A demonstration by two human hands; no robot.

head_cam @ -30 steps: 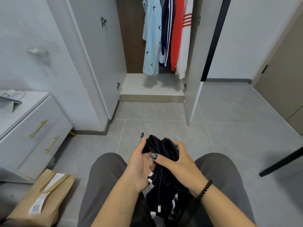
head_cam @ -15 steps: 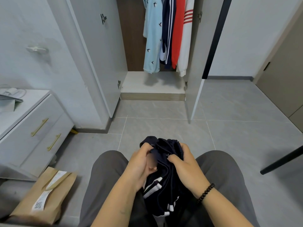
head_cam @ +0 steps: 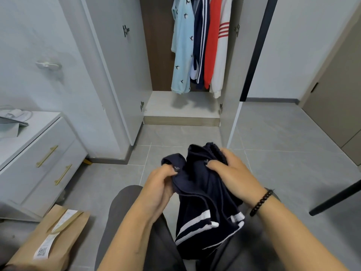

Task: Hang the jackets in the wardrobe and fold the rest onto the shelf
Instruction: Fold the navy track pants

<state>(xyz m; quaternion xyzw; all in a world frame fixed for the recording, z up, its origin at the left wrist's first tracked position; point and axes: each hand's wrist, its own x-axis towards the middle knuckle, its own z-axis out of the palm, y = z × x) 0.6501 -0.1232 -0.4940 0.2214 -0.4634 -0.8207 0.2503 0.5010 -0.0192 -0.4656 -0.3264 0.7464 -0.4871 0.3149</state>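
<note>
A dark navy garment [head_cam: 203,194] with white stripes hangs bunched over my lap. My left hand [head_cam: 159,185] grips its left edge and my right hand [head_cam: 228,171] grips its ribbed top edge, so the cloth is spread a little between them. Ahead, the wardrobe [head_cam: 181,106] stands open. Inside hang a light blue patterned jacket [head_cam: 182,47], a navy striped jacket [head_cam: 201,42], a red jacket [head_cam: 214,42] and a white jacket [head_cam: 221,61] with red stripes. The wardrobe's bottom shelf is bare.
A grey drawer unit [head_cam: 39,163] with gold handles stands at the left. A brown paper bag [head_cam: 48,239] lies on the floor by my left knee. A black bar [head_cam: 336,198] slants in from the right. Both wardrobe doors [head_cam: 117,61] are swung open over the grey tiled floor.
My hands have moved apart, the right one shifting to the right along the top edge. The bunched garment has opened wider between them.
</note>
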